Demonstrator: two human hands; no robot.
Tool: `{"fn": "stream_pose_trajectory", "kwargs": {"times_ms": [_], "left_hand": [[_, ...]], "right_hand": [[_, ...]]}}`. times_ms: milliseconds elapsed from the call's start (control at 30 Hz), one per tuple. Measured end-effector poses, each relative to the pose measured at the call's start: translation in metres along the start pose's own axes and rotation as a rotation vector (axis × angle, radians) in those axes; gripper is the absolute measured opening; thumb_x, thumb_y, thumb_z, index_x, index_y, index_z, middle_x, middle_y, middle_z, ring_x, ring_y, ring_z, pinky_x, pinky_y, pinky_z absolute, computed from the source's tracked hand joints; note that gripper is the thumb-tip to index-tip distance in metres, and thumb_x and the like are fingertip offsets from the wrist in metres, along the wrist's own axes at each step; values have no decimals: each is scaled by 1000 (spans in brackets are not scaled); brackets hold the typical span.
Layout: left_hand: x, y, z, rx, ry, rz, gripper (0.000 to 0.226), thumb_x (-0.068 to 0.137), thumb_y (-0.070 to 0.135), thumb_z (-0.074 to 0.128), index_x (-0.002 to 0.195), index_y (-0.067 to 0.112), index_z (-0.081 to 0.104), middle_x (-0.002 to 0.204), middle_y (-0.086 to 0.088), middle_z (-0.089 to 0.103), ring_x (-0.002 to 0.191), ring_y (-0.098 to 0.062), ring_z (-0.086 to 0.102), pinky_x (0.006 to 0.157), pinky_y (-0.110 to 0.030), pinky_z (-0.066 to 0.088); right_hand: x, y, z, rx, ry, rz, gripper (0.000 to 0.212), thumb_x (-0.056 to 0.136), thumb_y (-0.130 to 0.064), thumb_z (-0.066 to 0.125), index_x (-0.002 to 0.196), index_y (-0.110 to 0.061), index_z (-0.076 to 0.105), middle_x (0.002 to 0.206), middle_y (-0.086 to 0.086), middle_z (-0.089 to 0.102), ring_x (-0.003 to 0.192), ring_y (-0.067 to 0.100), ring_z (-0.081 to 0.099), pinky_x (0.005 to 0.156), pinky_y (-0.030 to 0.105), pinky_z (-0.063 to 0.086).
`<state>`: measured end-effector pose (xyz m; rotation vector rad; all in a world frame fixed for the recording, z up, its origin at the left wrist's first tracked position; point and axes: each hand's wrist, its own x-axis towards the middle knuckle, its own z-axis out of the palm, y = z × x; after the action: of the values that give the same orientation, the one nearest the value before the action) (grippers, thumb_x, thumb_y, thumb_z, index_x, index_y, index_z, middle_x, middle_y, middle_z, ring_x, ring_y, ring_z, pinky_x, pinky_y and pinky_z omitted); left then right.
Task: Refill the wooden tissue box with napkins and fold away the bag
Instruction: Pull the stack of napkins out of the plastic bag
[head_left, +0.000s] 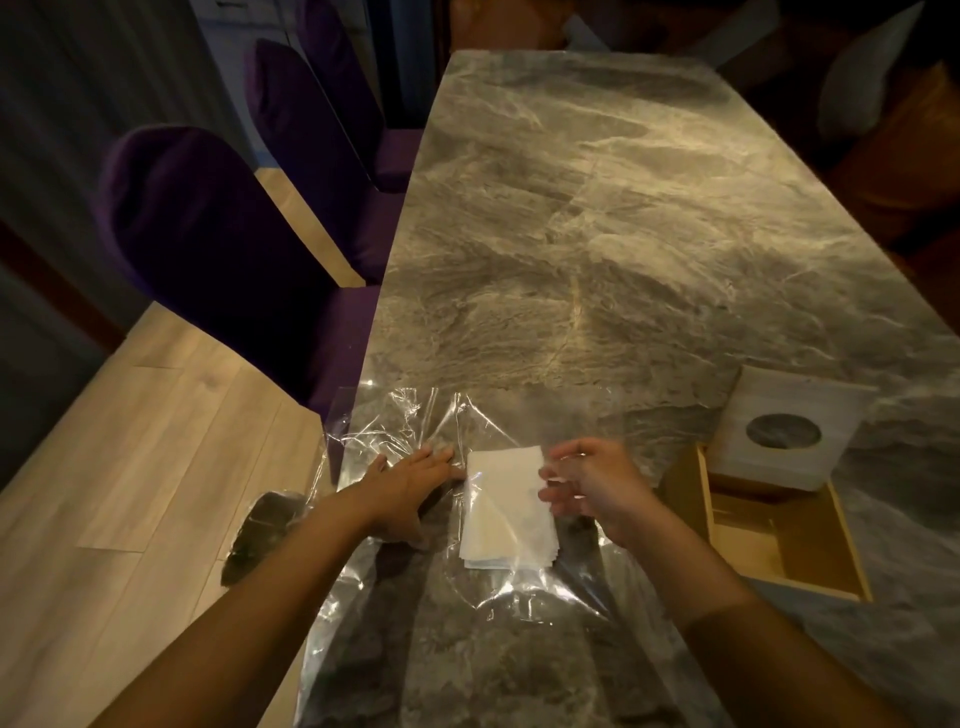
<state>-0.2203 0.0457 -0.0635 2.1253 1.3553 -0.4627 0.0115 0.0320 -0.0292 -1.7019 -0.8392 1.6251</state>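
Note:
A clear plastic bag (405, 421) lies flat at the near left of the marble table (597, 234), hanging over its left edge. A small stack of white napkins (506, 514) lies within the bag's outline. My left hand (410, 486) presses flat on the plastic just left of the napkins. Hovering at the stack's right side is my right hand (587, 483), fingers loosely curled; whether it pinches the plastic is unclear. To the right stands the open wooden tissue box (779, 540), with its white lid (789, 431), which has a round hole, leaning on the box's far end.
Purple chairs (218, 244) stand along the table's left side over a wooden floor (130, 457). A dark object (265, 530) lies on the floor near my left forearm. Orange seating (904, 156) is at the far right.

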Motion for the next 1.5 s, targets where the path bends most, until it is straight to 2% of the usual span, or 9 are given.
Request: {"fn": "stream_pose_trajectory", "kwargs": {"times_ms": [167, 267, 433, 633, 767, 1000, 1267, 1400, 1500], "left_hand": [[0, 16, 10, -54, 85, -52, 82, 79, 54, 59, 145, 30, 17, 160, 4, -3, 146, -20, -8, 113, -63, -1], [1, 25, 17, -28, 127, -85, 84, 79, 53, 59, 145, 25, 16, 159, 3, -4, 146, -22, -8, 112, -65, 2], [2, 28, 20, -44, 151, -102, 85, 79, 51, 59, 146, 24, 14, 160, 2, -4, 146, -23, -8, 112, -66, 1], [1, 25, 22, -93, 179, -101, 85, 77, 52, 62, 145, 27, 17, 160, 4, -1, 146, -21, -8, 112, -65, -2], [-2, 27, 21, -72, 196, -116, 84, 77, 57, 59, 144, 34, 15, 160, 4, -1, 146, -21, -6, 111, -66, -2], [5, 40, 20, 199, 325, -140, 97, 51, 89, 1, 140, 50, 14, 153, -7, 23, 140, -31, 21, 100, -62, -26], [25, 63, 19, 225, 313, -224, 70, 88, 66, 22, 144, 24, 18, 141, -16, 46, 127, -28, 48, 116, -54, 5], [27, 71, 14, 67, 394, -246, 46, 89, 54, 35, 125, 25, 41, 125, -7, 61, 108, -26, 61, 108, -52, 23], [23, 70, -2, -365, 516, -211, 23, 91, 31, 45, 106, 18, 58, 105, -6, 68, 92, -24, 63, 87, -38, 45]], "right_hand": [[22, 22, 8, -546, 185, -77, 38, 72, -23, 75, 54, -18, 42, 56, 0, 46, 49, 15, 43, 49, 26, 35], [25, 25, 16, -644, 195, -33, 32, 72, -30, 75, 66, -14, 47, 67, 0, 49, 58, 17, 47, 47, 26, 31], [28, 28, 27, -714, 228, -4, 50, 70, -30, 74, 113, -15, 56, 109, 8, 64, 98, 31, 60, 79, 35, 47], [39, 28, 20, -718, 156, 28, 41, 69, -26, 72, 106, -12, 61, 105, 12, 66, 94, 32, 62, 84, 42, 52], [39, 17, 1, -802, 307, 9, 39, 75, -24, 65, 110, -7, 60, 111, 15, 64, 100, 35, 60, 88, 46, 50], [10, -25, -26, -628, 426, -224, 37, 86, -24, 59, 118, -8, 53, 117, 15, 61, 100, 31, 60, 81, 43, 52], [-28, -67, -40, -531, 413, -590, 14, 81, -21, 64, 82, -14, 52, 72, -4, 55, 69, 19, 54, 61, 34, 44], [-33, -67, -42, -625, 243, -592, 14, 78, -17, 67, 79, -13, 53, 69, -7, 51, 62, 11, 50, 54, 26, 38], [-33, -58, -41, -704, 42, -541, 13, 77, -17, 69, 79, -15, 55, 73, -3, 55, 65, 12, 53, 55, 22, 38]]}}
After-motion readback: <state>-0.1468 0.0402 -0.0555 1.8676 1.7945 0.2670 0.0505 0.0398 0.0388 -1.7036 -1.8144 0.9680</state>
